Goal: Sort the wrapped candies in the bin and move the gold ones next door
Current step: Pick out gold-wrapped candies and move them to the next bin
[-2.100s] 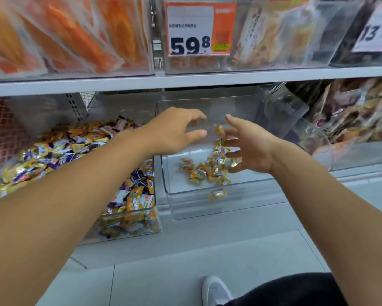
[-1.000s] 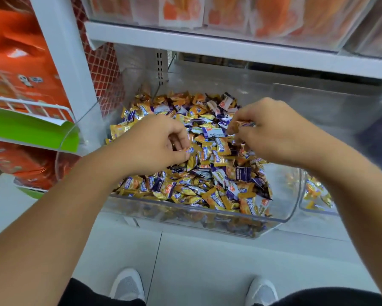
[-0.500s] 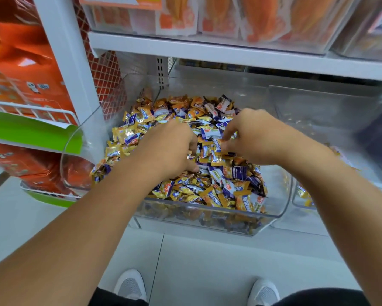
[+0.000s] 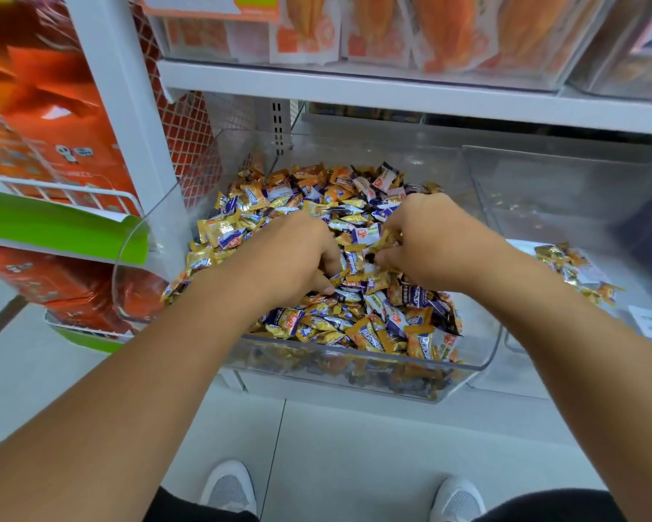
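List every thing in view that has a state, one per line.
left hand: fingers curled down into the candy pile
right hand: pinching a gold candy
candy bin: open-topped, piled high with mixed wrapped candies
neighbouring bin: mostly bare, a small heap of gold candies inside
upper shelf bins: stocked with orange packets

2 hands in there, left hand and right hand. 2 clear bins side by side: the full bin and the neighbour bin. Candies are way too many to count, and the gold pile next door is too jumbled too. 2 white shoes.
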A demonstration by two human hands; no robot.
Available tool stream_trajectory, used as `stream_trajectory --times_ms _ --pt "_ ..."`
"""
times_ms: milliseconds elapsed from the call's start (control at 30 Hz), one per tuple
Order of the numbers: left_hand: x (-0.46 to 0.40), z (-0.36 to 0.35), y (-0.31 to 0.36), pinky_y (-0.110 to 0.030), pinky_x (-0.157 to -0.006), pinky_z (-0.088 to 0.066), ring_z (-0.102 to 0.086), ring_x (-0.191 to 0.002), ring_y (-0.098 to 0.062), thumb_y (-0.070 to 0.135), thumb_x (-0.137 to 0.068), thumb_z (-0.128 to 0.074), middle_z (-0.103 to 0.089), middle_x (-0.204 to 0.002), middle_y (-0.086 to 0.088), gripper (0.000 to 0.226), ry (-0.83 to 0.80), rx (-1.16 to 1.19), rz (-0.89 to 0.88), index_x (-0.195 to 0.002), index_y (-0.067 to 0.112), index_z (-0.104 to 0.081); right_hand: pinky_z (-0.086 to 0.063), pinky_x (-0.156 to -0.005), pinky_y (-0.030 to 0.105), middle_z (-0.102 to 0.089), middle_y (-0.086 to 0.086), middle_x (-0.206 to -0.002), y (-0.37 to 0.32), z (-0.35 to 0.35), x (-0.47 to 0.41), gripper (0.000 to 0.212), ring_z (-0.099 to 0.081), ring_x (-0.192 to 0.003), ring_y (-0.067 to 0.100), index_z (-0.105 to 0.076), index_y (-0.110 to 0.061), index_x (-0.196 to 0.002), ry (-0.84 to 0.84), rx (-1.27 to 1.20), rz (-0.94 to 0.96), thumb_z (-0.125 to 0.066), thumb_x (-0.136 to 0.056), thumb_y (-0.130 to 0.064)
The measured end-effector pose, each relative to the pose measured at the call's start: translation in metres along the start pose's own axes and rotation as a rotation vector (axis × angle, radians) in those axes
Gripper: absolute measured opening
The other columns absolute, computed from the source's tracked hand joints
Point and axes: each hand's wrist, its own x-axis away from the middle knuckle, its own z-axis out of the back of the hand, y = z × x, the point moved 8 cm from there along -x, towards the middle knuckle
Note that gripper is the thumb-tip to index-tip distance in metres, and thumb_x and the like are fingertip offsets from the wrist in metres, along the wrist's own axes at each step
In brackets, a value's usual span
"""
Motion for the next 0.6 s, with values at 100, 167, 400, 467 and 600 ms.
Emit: stream_trajectory --times_ms 100,167,400,467,600 --pt "0.007 0.007 -0.005 -0.016 -0.061 -0.047 -0.062 -0.065 0.001 0.024 -0.081 -0.082 -0.069 -0.073 0.012 0.003 0.032 0.139 0.0 -0.081 0.021 -0.08 -0.051 -0.047 0.033 -0.064 0.015 -0.068 0.007 0.005 0.009 0.028 -0.055 -0.05 0.028 -0.063 0.003 -0.079 -0.062 -0.489 -0.077 -0.061 -0.098 -0.018" --pt "0.011 0.014 -0.01 -0.006 -0.052 -0.038 -0.058 -0.059 0.007 0.022 -0.082 -0.08 -0.064 -0.065 0.018 0.002 0.075 0.217 0.016 -0.081 0.023 -0.079 -0.048 -0.041 0.026 -0.067 0.013 -0.075 0.006 -0.001 0.017 0.015 -0.056 -0.047 0.019 -0.068 0.0 -0.095 -0.169 -0.995 -0.193 -0.061 -0.097 -0.013" --pt "0.009 0.006 0.005 -0.02 -0.065 -0.043 -0.051 -0.065 0.0 0.03 -0.076 -0.084 -0.06 -0.086 0.017 0.034 -0.016 0.129 -0.026 -0.108 0.026 -0.074 -0.034 -0.038 0.02 -0.063 0.006 -0.068 0.008 -0.004 0.019 0.032 -0.046 -0.05 0.013 -0.065 -0.009 -0.102 -0.144 -1.306 -0.329 -0.067 -0.092 -0.04" --pt "0.005 0.002 0.006 -0.031 -0.073 -0.052 -0.059 -0.073 -0.005 0.031 -0.079 -0.083 -0.066 -0.086 0.012 0.017 -0.022 0.081 -0.05 -0.094 0.025 -0.078 -0.034 -0.04 0.021 -0.061 0.003 -0.061 0.012 0.001 0.017 0.026 -0.044 -0.047 0.013 -0.068 -0.008 -0.093 -0.067 -1.035 -0.259 -0.067 -0.094 -0.034" --pt "0.014 0.026 -0.003 -0.034 -0.068 -0.055 -0.066 -0.067 -0.014 0.029 -0.08 -0.081 -0.069 -0.075 0.011 0.006 0.117 0.173 -0.001 -0.077 0.029 -0.076 -0.04 -0.05 0.015 -0.062 -0.009 -0.069 -0.005 0.012 0.016 0.019 -0.054 -0.057 0.003 -0.074 -0.02 -0.095 -0.018 -0.243 0.066 -0.074 -0.088 -0.037"
